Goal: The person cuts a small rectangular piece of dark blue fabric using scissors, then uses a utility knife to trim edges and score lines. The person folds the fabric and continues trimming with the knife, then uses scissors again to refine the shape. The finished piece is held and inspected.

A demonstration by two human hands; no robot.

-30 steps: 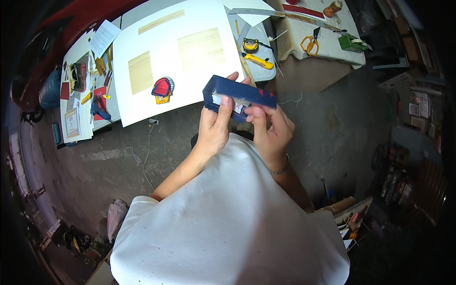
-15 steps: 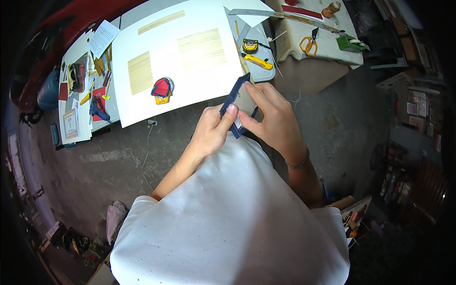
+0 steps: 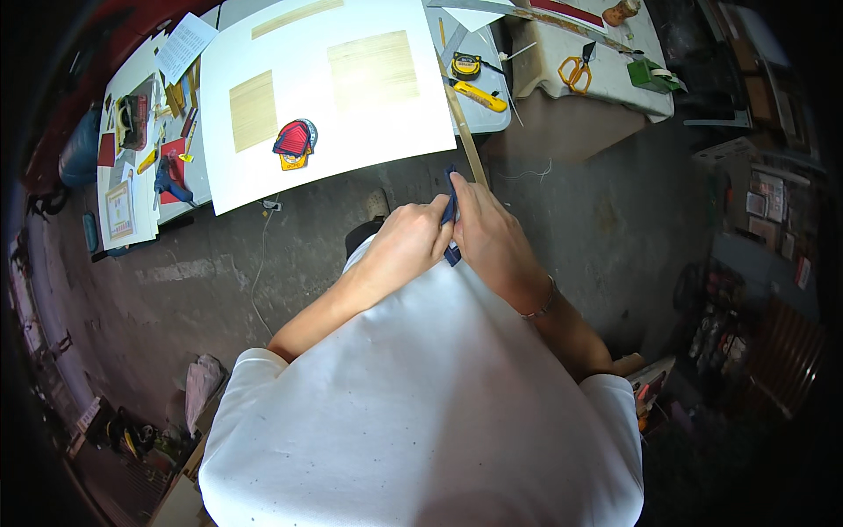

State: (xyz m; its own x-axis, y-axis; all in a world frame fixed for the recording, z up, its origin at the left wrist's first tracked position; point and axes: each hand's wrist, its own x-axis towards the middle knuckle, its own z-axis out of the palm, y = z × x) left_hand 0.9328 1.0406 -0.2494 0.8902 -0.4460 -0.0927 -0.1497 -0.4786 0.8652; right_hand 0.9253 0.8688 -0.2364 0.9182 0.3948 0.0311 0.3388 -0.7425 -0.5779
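Fingers: both sets are curled tight around a dark blue flat piece (image 3: 450, 220), pinching it from either side, edge-on to the camera.
Left hand (image 3: 406, 246): closed on the piece's left face, knuckles up, forearm running down to the white shirt (image 3: 421, 413).
Dark blue flat piece: held in the air just in front of the chest, between the two hands, below the near edge of the worktable; only a thin sliver shows at the top and bottom of the grip.
Handling: it looks light and thin, probably card or stiff sheet, so it could crease if squeezed mid-span; holding near the edges with flat fingertips seems safest.
Right hand (image 3: 492, 241): clamped on the right face, touching the left hand, a thin bracelet at the wrist.
Far left of table: small tools and red scraps.
White board (image 3: 351, 132): carries two pale wooden panels and a red-and-blue object (image 3: 295, 142).
Right of board: tape measure (image 3: 465, 65), yellow utility knife (image 3: 479, 95), a wooden stick; further right, orange-handled scissors (image 3: 575, 72).
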